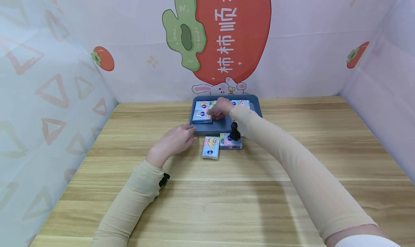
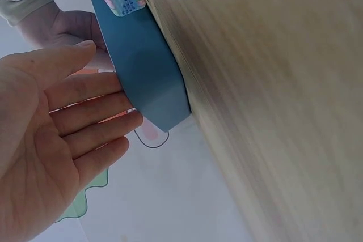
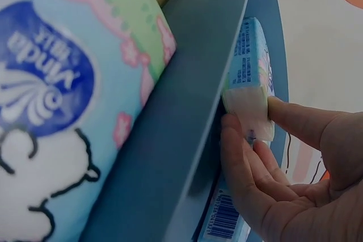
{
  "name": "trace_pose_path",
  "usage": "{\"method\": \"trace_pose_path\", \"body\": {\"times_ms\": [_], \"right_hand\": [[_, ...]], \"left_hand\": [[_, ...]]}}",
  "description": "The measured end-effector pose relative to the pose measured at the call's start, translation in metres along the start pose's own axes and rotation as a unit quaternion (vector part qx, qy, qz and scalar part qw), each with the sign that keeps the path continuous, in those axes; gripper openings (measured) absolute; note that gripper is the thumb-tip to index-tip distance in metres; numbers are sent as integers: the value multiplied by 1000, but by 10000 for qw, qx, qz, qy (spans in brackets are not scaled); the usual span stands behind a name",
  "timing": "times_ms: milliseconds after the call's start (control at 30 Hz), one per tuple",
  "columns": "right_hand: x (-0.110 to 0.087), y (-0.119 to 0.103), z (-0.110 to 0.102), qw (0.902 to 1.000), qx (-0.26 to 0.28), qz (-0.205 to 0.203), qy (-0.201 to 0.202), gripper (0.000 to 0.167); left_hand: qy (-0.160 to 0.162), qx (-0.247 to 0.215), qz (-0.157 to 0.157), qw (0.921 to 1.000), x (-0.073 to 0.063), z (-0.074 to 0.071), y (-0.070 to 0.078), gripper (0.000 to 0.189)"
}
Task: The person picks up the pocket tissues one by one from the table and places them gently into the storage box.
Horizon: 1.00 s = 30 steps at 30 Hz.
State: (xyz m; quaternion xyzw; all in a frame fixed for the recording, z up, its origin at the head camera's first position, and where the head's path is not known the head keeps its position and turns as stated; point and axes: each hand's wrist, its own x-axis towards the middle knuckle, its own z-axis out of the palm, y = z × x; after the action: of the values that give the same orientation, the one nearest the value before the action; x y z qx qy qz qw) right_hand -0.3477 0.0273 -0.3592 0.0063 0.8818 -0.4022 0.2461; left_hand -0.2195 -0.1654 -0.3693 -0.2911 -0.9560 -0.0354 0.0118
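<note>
A blue-grey tray [image 1: 207,133] stands at the back of the table with several pastel tissue packs lying in it. My right hand [image 1: 221,107] is inside the tray and pinches the right end of the front-left tissue pack [image 1: 201,117]. In the right wrist view the thumb [image 3: 295,118] lies on top of that pack [image 3: 245,63] and the fingers are at its end and side. My left hand [image 1: 176,139] is at the tray's front-left corner, its fingers straight; in the left wrist view the fingertips are right at the tray wall [image 2: 144,63].
Two more tissue packs lie on the table before the tray: one lengthwise [image 1: 210,148], one crosswise [image 1: 231,145] under the right wrist's black camera [image 1: 235,131]. Another pack [image 1: 203,105] sits at the tray's back left, one [image 1: 241,102] at its back right. A printed cloth wall [image 1: 139,77] rises behind.
</note>
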Motion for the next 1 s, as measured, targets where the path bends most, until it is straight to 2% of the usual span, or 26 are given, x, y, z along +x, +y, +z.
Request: {"method": "trace_pose_path", "body": {"times_ms": [1000], "right_hand": [[10,1,0,9999,8,12,113,31]], "left_hand": [[-86,-20,-68,9999,0,-2,0,42]]}}
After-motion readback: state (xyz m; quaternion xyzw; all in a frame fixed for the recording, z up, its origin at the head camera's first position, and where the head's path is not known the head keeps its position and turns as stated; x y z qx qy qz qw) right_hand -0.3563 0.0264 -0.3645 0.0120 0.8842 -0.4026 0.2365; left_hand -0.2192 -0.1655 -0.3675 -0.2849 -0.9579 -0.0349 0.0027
